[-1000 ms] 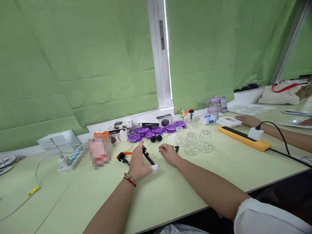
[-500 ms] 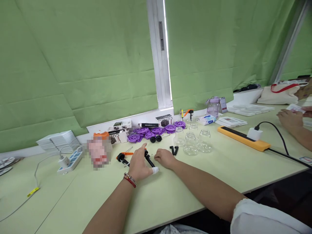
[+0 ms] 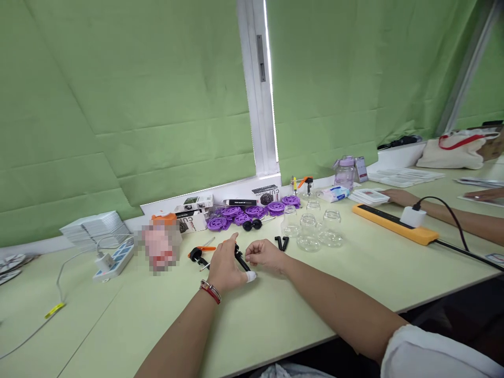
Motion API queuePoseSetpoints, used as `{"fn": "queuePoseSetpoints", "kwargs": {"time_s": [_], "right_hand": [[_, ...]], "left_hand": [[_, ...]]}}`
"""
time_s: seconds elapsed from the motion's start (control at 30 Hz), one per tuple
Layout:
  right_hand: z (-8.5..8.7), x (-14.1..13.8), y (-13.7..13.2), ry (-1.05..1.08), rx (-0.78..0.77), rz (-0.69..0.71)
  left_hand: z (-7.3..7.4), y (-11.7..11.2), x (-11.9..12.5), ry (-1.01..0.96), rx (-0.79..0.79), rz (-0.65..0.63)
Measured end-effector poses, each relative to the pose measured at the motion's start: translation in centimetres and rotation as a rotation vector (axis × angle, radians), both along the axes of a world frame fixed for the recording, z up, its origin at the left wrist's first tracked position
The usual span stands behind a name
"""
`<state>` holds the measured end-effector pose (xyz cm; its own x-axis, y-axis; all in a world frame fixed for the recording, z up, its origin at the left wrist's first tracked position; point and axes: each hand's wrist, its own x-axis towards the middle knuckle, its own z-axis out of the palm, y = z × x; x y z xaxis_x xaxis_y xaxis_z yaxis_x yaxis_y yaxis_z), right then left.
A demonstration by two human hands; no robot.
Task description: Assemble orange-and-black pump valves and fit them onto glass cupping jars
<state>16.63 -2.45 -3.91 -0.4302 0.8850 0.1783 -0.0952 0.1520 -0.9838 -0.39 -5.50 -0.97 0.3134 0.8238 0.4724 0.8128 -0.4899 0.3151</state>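
My left hand (image 3: 225, 269), its thumb tip wrapped in white, is closed around a long black plastic part (image 3: 241, 260) held low over the table. Close to the right side of that part is my right hand (image 3: 266, 256), thumb and fingers pinched together; anything between them is too small to make out. Left of my left hand lie a black knob-like piece (image 3: 197, 255) and an orange strip (image 3: 208, 248), partly covered by the hand. Two short black angled pieces (image 3: 281, 243) rest just beyond my right hand.
Several clear jars (image 3: 308, 234) stand right of centre. Purple openwork discs (image 3: 231, 212) and boxes (image 3: 192, 222) line the back. A yellow power strip (image 3: 394, 224) lies right, a white one (image 3: 114, 261) left. A co-worker's hand (image 3: 398, 197) touches a white stack (image 3: 368, 196).
My right hand has shifted slightly left, closer to the black part, with its fingers curled more. The left hand stays nearly still. The co-worker's hand has moved left to the white stack.
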Motion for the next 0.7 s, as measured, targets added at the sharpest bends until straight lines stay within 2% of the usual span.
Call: {"fn": "queuePoseSetpoints", "kwargs": {"time_s": [0.13, 0.33, 0.43, 0.6, 0.7], "right_hand": [[0.6, -0.5, -0.7, 0.038, -0.064, -0.019], [0.5, -0.8, -0.9, 0.101, -0.101, -0.063], [0.3, -1.1, -1.0, 0.117, -0.106, -0.103], [-0.2, -2.0, -1.2, 0.100, -0.090, -0.262], [-0.4, -2.2, -1.1, 0.116, -0.103, -0.264]], "left_hand": [[-0.1, 0.0, 0.2, 0.054, 0.059, -0.007], [-0.2, -0.1, 0.7, 0.135, 0.097, -0.025], [-0.3, -0.1, 0.9, 0.140, 0.104, -0.004], [-0.7, 0.0, 1.2, 0.124, 0.122, 0.053], [-0.8, -0.1, 1.4, 0.119, 0.124, 0.083]]}}
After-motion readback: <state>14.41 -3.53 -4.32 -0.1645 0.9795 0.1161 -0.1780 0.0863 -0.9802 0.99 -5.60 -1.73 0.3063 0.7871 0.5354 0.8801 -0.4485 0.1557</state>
